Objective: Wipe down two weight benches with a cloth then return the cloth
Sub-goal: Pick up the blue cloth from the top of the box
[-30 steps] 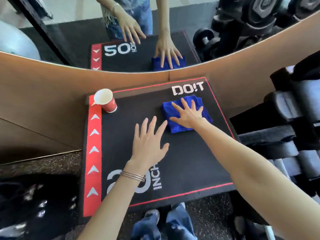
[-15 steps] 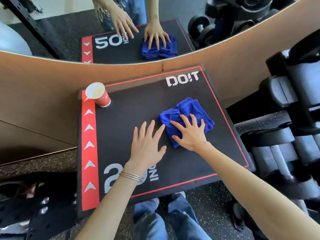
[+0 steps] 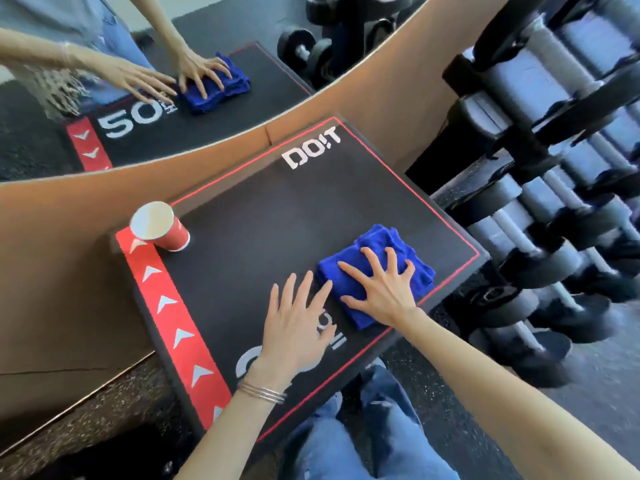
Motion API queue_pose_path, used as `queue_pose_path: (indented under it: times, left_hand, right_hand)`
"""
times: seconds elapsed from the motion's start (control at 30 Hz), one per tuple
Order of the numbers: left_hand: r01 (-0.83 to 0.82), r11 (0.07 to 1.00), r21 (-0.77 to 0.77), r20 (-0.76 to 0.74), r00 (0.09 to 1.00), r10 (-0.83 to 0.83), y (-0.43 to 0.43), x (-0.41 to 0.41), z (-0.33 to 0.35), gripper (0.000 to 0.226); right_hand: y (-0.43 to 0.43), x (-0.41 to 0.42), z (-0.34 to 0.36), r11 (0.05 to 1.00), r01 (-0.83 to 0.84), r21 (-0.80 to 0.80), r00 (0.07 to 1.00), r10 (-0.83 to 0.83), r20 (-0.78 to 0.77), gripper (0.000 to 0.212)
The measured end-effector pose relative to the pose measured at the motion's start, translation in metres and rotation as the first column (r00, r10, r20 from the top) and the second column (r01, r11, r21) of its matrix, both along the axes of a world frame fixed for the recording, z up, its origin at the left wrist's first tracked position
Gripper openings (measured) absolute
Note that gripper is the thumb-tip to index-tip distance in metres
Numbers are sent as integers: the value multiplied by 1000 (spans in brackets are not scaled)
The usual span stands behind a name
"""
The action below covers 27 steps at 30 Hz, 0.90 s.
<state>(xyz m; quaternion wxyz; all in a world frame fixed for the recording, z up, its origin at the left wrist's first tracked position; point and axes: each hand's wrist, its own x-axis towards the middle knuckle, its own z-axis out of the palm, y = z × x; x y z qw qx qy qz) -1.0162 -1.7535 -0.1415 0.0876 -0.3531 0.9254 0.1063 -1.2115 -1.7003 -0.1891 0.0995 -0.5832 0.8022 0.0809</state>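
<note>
Head view, looking down on a black padded platform (image 3: 277, 237) set against a brown wall panel (image 3: 69, 254), with a mirror (image 3: 242, 26) above the panel. Blue cloth (image 3: 377, 239): folded and somewhat bunched, lying on the right near part of the platform top, inside the thin red border line and close to the right edge. Right hand (image 3: 384, 294): palm down on the cloth, fingers straight and spread wide, pressing it flat against the surface; nothing is gripped or pinched. Left hand (image 3: 294, 327): palm down on the bare platform top just left of the cloth, fingers extended and slightly apart, holding nothing; its fingertips lie just beside the cloth's left edge, and contact with the fabric cannot be confirmed. Thin metal bangles (image 3: 261, 393) are noted on the left wrist. Red paper cup (image 3: 162, 228): upright at the far left corner of the platform, well apart from the cloth and both hands. A red strip with white arrows (image 3: 173, 313) runs along the left side of the platform; white lettering "DO!T" (image 3: 311, 150) sits near the far right corner, and further white lettering near the front edge is partly covered by the left hand. Dumbbell rack (image 3: 540, 202): stands to the right of the platform, loaded with dumbbells. Blue jeans (image 3: 346, 445) are visible below the near edge. The mirror repeats both hands and the cloth.
</note>
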Motion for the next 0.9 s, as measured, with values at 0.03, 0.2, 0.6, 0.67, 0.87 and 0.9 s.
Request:
queue_pose_path:
  times: [0.03,0.2,0.6,0.67,0.87,0.9]
  left_hand:
    - [24,1000,-1,3,1000,-24,-2,3,0,70]
    - [165,986,17,41,985,-166,-5,15,2,70]
    - [649,759,-50,2,760,-650,45,-47,19,73]
    - [755,655,-38,-24,654,-756,80,-71,23,72]
    - [956,284,-68,-89,278,-956,228,-103,33,69]
    - [971,225,-84,-101,216,-971,254,-101,35,69]
  right_hand:
    - [0,4,1,999,20,-29,1000,-21,-19,60]
    - [13,26,3,979,96,-181,979,-126,-161,34]
    - [195,40,30,896,386,-219,869,-433,-240,36]
    - [248,49,37,814,535,-226,774,-580,-253,37]
    - [397,121,44,489,846,-211,431,-862,-268,39]
    - [421,138,43,438,874,-211,380,-886,-265,40]
